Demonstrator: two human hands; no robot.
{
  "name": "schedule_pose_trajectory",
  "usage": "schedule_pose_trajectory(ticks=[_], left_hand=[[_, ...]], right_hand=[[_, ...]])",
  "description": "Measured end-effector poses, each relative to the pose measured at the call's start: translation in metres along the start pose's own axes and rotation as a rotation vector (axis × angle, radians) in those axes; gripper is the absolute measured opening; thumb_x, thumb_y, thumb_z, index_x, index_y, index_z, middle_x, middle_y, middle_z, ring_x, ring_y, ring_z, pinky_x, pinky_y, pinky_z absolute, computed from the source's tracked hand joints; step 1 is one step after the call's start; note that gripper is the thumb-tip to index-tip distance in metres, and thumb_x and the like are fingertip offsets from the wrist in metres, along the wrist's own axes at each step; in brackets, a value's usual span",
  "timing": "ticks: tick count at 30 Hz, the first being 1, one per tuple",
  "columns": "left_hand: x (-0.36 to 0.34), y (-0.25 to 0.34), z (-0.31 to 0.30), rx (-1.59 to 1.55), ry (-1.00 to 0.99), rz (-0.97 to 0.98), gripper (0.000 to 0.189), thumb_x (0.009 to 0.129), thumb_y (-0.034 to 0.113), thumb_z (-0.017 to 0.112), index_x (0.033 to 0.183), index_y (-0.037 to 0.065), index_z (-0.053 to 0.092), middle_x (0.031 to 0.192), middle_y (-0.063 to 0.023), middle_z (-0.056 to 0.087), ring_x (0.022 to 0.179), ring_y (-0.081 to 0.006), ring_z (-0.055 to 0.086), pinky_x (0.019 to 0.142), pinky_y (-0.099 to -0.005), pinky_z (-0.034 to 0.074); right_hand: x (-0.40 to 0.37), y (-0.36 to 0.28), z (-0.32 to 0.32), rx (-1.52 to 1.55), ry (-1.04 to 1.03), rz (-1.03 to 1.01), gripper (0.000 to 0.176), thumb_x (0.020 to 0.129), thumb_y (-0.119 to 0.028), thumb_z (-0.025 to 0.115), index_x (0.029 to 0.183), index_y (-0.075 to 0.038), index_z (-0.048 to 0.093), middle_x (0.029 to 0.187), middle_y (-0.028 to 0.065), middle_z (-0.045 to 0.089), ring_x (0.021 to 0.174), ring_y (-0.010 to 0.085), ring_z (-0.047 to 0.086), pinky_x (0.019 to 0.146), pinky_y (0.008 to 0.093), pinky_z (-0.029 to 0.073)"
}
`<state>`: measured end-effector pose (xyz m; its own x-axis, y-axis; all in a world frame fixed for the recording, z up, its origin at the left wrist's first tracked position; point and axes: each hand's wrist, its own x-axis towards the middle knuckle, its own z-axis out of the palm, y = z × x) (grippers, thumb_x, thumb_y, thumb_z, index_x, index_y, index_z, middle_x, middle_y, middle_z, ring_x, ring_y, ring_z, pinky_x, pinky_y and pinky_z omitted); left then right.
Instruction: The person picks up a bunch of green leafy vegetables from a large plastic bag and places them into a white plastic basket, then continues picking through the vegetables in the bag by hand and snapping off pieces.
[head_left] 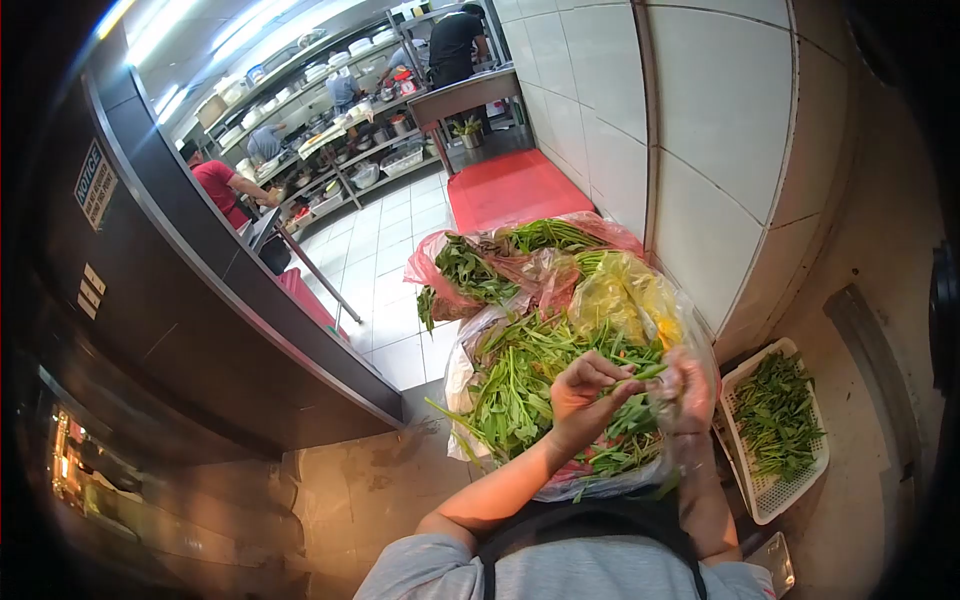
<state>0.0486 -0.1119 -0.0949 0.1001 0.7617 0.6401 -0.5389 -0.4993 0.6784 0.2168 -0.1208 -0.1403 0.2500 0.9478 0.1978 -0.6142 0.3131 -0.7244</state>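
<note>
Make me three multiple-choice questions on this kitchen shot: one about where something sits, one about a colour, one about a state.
1. Where is the white basket relative to the bag of greens?
A. To its left
B. To its right
C. On top of it
2. What colour is the floor mat?
A. Red
B. Blue
C. Grey
3. What are the left hand and right hand doing?
A. Hanging empty
B. Resting on the basket
C. Pinching a green stem between them
Answers: 1 B, the basket lies right of the bag; 2 A, the mat is plainly red; 3 C, fingers of both hands close on the stem.
</note>
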Motion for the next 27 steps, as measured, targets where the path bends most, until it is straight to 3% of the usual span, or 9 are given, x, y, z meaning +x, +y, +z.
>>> schedule_pose_trajectory(ticks=[2,5,6,8,10,12,15,23,27], left_hand=[[0.004,0.006,-0.004,0.02,0.028,0.013,0.026,0.078,-0.008,0.071,0.086,0.003,0.049,0.089,-0.0105,0.058,0.088,-0.0192,0.065,0.088,-0.0341,0.053],[0.026,-0.011,-0.039,0.384,-0.16,-0.226,0.031,0.078,-0.009,0.071,0.097,0.003,0.049,0.097,-0.0102,0.059,0.09,-0.0198,0.065,0.087,-0.0319,0.054],[0.033,-0.007,-0.048,0.448,-0.171,-0.561,0.046,0.075,0.001,0.077,0.109,0.003,0.046,0.114,-0.0148,0.055,0.104,-0.0253,0.059,0.094,-0.0362,0.05],[0.039,-0.027,-0.098,1.248,-0.328,-0.518,0.065,0.07,0.014,0.083,0.12,0.003,0.042,0.128,-0.0205,0.045,0.12,-0.0317,0.048,0.104,-0.0406,0.041],[0.036,-0.063,-0.167,1.429,-0.213,-0.432,0.063,0.069,0.008,0.079,0.12,-0.002,0.045,0.121,-0.0279,0.041,0.11,-0.041,0.047,0.098,-0.0436,0.041],[0.03,-0.084,-0.207,1.55,0.019,-0.647,0.05,0.072,0.017,0.077,0.111,-0.005,0.055,0.117,-0.0274,0.053,0.1,-0.0423,0.058,0.087,-0.0451,0.049],[0.019,-0.076,-0.217,1.651,-0.063,-0.934,0.042,0.07,0.023,0.077,0.098,-0.005,0.064,0.1,-0.0237,0.066,0.09,-0.0398,0.064,0.082,-0.0457,0.051],[0.044,-0.002,-0.21,1.126,-0.111,-0.832,0.025,0.076,0.021,0.076,0.086,-0.001,0.069,0.076,-0.0112,0.068,0.066,-0.0165,0.066,0.062,-0.0309,0.052],[0.062,0.081,-0.145,0.609,-0.061,-0.422,0.013,0.088,0.01,0.067,0.09,-0.003,0.065,0.086,-0.006,0.065,0.065,-0.0115,0.064,0.059,-0.023,0.052]], right_hand=[[0.009,-0.015,-0.027,0.358,0.05,0.018,0.011,0.093,-0.015,0.055,0.093,-0.005,0.06,0.068,0.0003,0.052,0.055,0.0108,0.048,0.063,0.0246,0.046],[-0.001,-0.054,-0.027,0.208,0.235,0.053,0.018,0.096,-0.027,0.056,0.097,-0.009,0.054,0.071,-0.0036,0.045,0.056,0.0066,0.043,0.064,0.0259,0.042],[-0.004,-0.057,-0.03,0.169,0.182,0.041,0.02,0.096,-0.029,0.056,0.099,-0.01,0.053,0.072,-0.0037,0.045,0.056,0.0063,0.043,0.064,0.026,0.042],[-0.013,-0.063,-0.04,0.086,0.085,0.008,0.024,0.095,-0.031,0.057,0.105,-0.01,0.053,0.075,-0.0038,0.045,0.057,0.0058,0.042,0.064,0.0261,0.042],[-0.021,-0.069,-0.037,0.11,0.017,0.058,0.024,0.095,-0.031,0.057,0.106,-0.011,0.053,0.073,-0.004,0.043,0.056,0.0058,0.041,0.064,0.0257,0.041],[-0.025,-0.065,-0.039,0.105,-0.012,0.098,0.026,0.094,-0.03,0.06,0.108,-0.01,0.053,0.07,-0.0045,0.04,0.052,0.0055,0.037,0.059,0.0252,0.039],[-0.026,-0.062,-0.029,-0.09,-0.03,0.175,0.026,0.092,-0.029,0.062,0.106,-0.009,0.053,0.069,-0.0047,0.039,0.048,0.0052,0.035,0.054,0.025,0.039],[-0.022,-0.048,-0.01,-0.142,-0.14,0.296,0.018,0.09,-0.016,0.063,0.103,-0.006,0.055,0.058,-0.0071,0.036,0.049,0.0053,0.034,0.054,0.0263,0.043],[-0.019,-0.04,0.004,-0.16,-0.189,0.374,0.016,0.088,-0.015,0.065,0.098,-0.006,0.057,0.062,-0.0059,0.042,0.051,0.005,0.038,0.053,0.0255,0.044]])
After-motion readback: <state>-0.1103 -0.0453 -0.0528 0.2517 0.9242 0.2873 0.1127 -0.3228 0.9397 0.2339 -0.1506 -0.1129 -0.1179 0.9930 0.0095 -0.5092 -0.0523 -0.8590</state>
